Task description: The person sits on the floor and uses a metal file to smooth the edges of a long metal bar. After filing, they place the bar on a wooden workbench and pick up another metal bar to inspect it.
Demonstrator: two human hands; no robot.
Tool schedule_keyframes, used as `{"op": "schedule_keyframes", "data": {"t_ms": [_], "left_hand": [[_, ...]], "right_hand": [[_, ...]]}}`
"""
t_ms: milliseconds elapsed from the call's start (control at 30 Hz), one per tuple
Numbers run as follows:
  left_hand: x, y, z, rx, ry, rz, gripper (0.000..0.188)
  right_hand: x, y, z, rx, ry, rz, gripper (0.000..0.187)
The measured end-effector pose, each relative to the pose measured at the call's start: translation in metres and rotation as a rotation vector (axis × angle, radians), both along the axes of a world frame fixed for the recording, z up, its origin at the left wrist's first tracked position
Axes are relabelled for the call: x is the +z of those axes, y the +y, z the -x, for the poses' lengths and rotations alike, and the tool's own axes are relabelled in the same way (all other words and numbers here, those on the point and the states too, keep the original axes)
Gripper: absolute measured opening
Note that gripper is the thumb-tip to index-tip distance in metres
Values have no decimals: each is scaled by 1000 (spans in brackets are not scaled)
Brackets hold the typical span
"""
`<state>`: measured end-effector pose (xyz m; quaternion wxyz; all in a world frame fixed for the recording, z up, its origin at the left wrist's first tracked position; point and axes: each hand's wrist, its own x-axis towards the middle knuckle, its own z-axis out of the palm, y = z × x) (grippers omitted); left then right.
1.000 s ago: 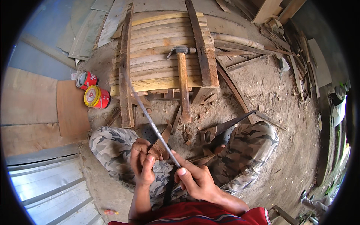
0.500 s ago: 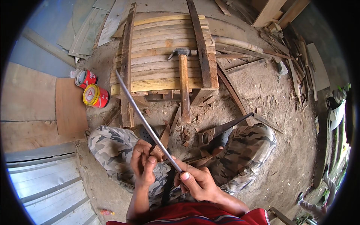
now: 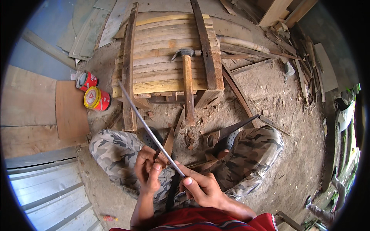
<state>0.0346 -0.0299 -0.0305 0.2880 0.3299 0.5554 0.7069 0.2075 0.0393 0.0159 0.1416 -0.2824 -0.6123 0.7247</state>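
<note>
The right hand pinches a thin metal rod at its near end; the left hand grips beside it, rod slanting toward the slatted wooden frame.

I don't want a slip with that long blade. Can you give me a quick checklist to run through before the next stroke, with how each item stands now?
1. Right hand grips the long blade at its near end: ok.
2. Left hand holds the small wood piece firmly: cannot tell.
3. Left fingers lie close beside the blade: not ok.
4. Blade tip points away from the body: ok.
5. Hammer rests apart on the slatted wood frame: ok.
</note>
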Motion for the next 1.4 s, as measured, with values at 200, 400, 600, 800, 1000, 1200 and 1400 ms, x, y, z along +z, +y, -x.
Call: {"op": "schedule_keyframes", "data": {"t_ms": [200,400,600,800,1000,1200,1400], "left_hand": [[-3,-3,0,17,-23,15,35],[-12,-4,5,68,39,58,39],[-14,-4,9,82,101,56,38],[-6,-5,1,49,59,10,35],[0,2,-6,42,-30,-18,36],[2,-1,-7,56,7,111,41],[2,-2,-8,46,-24,117,40]], "right_hand": [[-5,3,4,40,-88,29,46],[-1,1,-2,18,-28,55,46],[2,1,1,-34,-16,71,46],[1,5,0,61,-51,23,45],[-1,4,1,48,-30,16,44],[0,1,1,-9,3,36,44],[2,3,2,-6,-3,-3,44]]}}
